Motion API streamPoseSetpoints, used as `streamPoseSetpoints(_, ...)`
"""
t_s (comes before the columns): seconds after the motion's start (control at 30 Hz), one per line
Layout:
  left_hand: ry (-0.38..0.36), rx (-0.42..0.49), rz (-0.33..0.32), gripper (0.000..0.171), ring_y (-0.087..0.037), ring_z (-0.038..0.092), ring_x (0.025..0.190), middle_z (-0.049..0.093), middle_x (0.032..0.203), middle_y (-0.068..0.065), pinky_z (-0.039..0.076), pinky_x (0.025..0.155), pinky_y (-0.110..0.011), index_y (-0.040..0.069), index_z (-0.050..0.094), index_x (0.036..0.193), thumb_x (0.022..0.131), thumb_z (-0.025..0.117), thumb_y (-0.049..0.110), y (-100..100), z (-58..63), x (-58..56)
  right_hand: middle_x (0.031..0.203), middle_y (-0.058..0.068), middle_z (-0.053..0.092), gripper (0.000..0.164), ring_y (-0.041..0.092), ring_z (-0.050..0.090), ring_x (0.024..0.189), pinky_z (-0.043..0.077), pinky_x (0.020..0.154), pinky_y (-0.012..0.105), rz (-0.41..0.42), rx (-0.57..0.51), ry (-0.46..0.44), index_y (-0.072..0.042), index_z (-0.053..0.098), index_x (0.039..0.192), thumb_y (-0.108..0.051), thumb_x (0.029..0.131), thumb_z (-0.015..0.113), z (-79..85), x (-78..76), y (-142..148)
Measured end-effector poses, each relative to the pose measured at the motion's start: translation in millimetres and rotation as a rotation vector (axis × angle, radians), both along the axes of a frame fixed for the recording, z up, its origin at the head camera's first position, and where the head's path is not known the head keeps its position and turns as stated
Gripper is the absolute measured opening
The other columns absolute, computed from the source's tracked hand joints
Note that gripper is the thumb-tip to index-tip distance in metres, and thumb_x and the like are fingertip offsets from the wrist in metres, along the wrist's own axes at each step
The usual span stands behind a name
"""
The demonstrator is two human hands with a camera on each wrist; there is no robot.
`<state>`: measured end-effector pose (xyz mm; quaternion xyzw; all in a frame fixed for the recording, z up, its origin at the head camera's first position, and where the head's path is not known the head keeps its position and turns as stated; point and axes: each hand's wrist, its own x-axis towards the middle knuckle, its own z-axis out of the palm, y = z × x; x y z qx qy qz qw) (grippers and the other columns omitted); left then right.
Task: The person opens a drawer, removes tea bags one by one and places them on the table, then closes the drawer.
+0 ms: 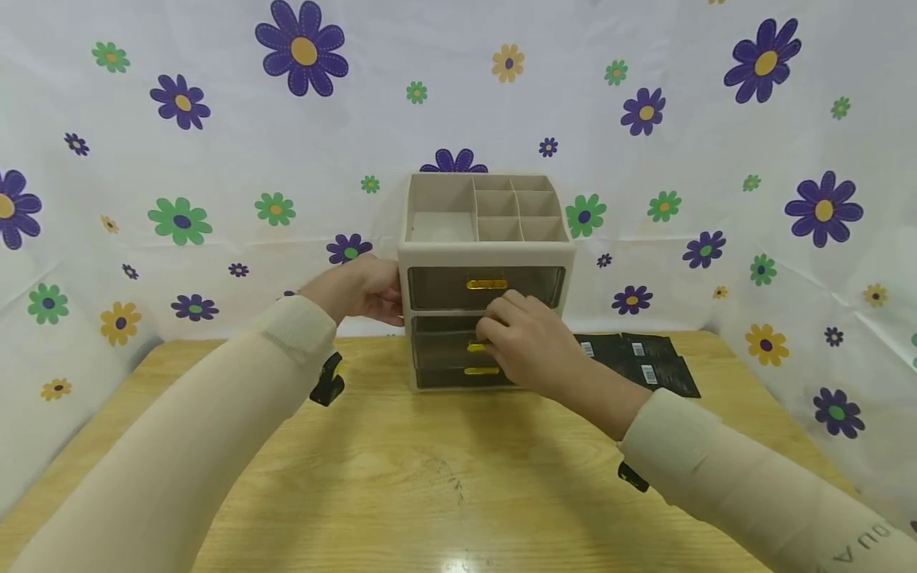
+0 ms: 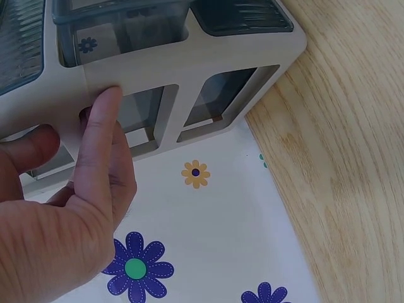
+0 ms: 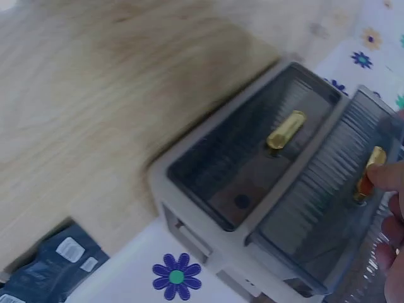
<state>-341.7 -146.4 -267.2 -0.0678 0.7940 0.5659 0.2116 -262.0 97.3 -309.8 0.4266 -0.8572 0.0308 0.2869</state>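
A beige desktop organizer (image 1: 487, 255) with three dark see-through drawers and gold handles stands at the back of the table. Its middle drawer (image 3: 309, 202) juts out from the frame; the top and bottom drawers sit in place. My right hand (image 1: 526, 342) is at the drawer front, with thumb and fingers pinching the middle drawer's gold handle (image 3: 370, 173). At the organizer's left side, my left hand (image 1: 368, 288) grips the frame. In the left wrist view the thumb and index finger (image 2: 98, 145) press on the side bars beside the openings.
Open compartments (image 1: 519, 208) top the organizer. Several black packets (image 1: 637, 362) with white labels lie on the wooden table (image 1: 401, 469), right of it. A white flowered cloth (image 1: 458, 119) hangs behind. Black wrist devices (image 1: 328, 382) show by the cuffs.
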Motion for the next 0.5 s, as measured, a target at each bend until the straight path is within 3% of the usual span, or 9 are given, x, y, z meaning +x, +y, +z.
streamPoseSetpoints(0.1,0.008,0.001,-0.007,0.028,-0.029,0.063,0.08,0.054,0.105,-0.023,0.055,0.072,-0.041,-0.003,0.051,0.112,0.09,0.049,0.013,0,0.4,-0.7,0.082,0.0,0.054,0.007,0.017,0.045,0.078,0.04,0.059,0.027,-0.004,-0.004,0.142,-0.013,0.061,0.084,-0.017,0.082,0.066,-5.3,-1.0,3)
streamPoseSetpoints(0.3,-0.002,0.01,-0.014,0.03,-0.029,0.063,0.08,0.055,0.106,-0.023,0.055,0.072,-0.04,-0.003,0.051,0.113,0.09,0.051,0.015,1,-0.8,-0.1,0.075,0.001,0.057,0.013,0.013,0.052,0.063,0.049,0.051,0.025,-0.122,0.021,0.132,-0.01,0.06,0.085,-0.022,0.085,0.064,-13.8,-5.4,1)
streamPoseSetpoints(0.5,-0.001,0.0,-0.004,0.027,-0.029,0.063,0.079,0.055,0.105,-0.022,0.055,0.071,-0.04,-0.002,0.053,0.111,0.089,0.052,0.014,-1,-0.8,-1.7,0.064,-0.001,0.056,0.015,0.009,0.044,0.049,0.041,0.038,0.024,-0.182,0.017,0.121,-0.01,0.057,0.083,-0.023,0.087,0.062,-17.0,-11.4,-4)
